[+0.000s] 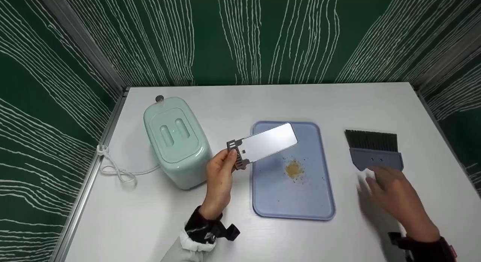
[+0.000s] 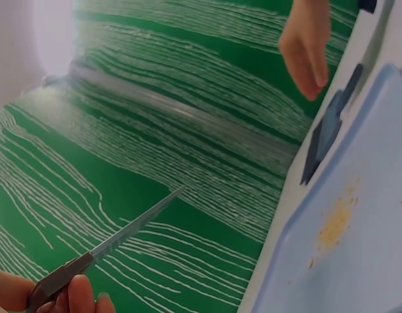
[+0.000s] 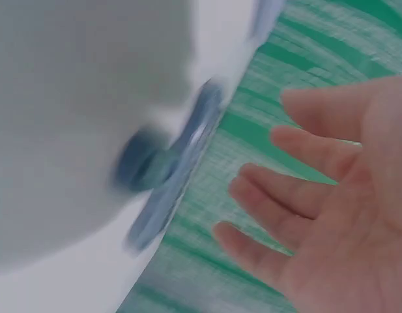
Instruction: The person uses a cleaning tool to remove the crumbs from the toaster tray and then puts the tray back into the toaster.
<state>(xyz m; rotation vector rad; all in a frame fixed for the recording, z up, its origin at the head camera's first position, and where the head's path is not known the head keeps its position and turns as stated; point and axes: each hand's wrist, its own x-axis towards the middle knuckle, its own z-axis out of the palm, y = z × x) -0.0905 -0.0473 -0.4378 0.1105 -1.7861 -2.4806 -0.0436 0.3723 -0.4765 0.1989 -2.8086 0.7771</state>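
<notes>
My left hand (image 1: 220, 179) pinches the dark grey end of a flat silver crumb tray (image 1: 268, 143), thumb on top. The crumb tray is held raised over the upper left of a blue tray (image 1: 263, 202). A small heap of tan crumbs (image 1: 294, 169) lies on the blue tray. At the right, a brush (image 1: 375, 158) with black bristles and a blue-grey body lies on the table. Above its near end hovers my right hand (image 1: 398, 196); the right wrist view shows this hand (image 3: 337, 202) with spread fingers and nothing in them.
A mint-green toaster (image 1: 176, 141) with a lid stands at the left of the white table (image 1: 225, 104). Its white cord (image 1: 120, 171) lies looped beside it. Green walls (image 1: 263, 36) with white lines enclose the table's back and sides.
</notes>
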